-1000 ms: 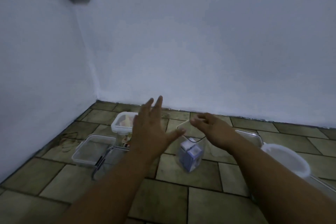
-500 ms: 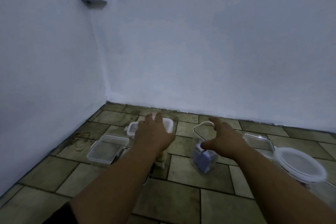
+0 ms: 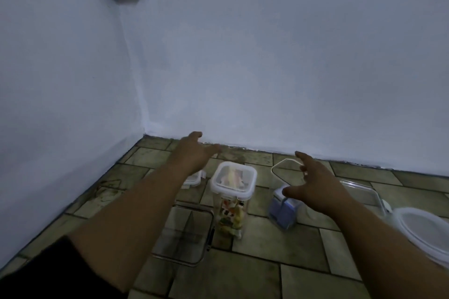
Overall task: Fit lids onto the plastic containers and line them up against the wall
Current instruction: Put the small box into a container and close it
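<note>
Clearly none of this plastic is heavy. It is thin, stiff and smooth enough to slip, so we would take each piece by its rim or by two opposite sides.

Left to right on the floor point(image 3: 255, 274):
- one small white-rimmed box point(image 3: 195, 176), mostly hidden behind our arm;
- one shallow open tray point(image 3: 184, 233), nearer us;
- our left hand point(image 3: 194, 150), released with fingers spread, holding nothing, close to the wall point(image 3: 267, 80);
- one tall jar point(image 3: 230, 216) with its lid point(image 3: 250, 192) on and snacks inside;
- one tall open jar point(image 3: 279, 164) holding a blue carton point(image 3: 281, 213), under our right hand point(image 3: 313, 187), which is also released and empty;
- one flat clear piece point(image 3: 359, 192), lid or tray we cannot tell;
- one round tub point(image 3: 425, 228) with a white lid.

That makes two tall jars, and we judge that nothing is lined up yet.
</note>
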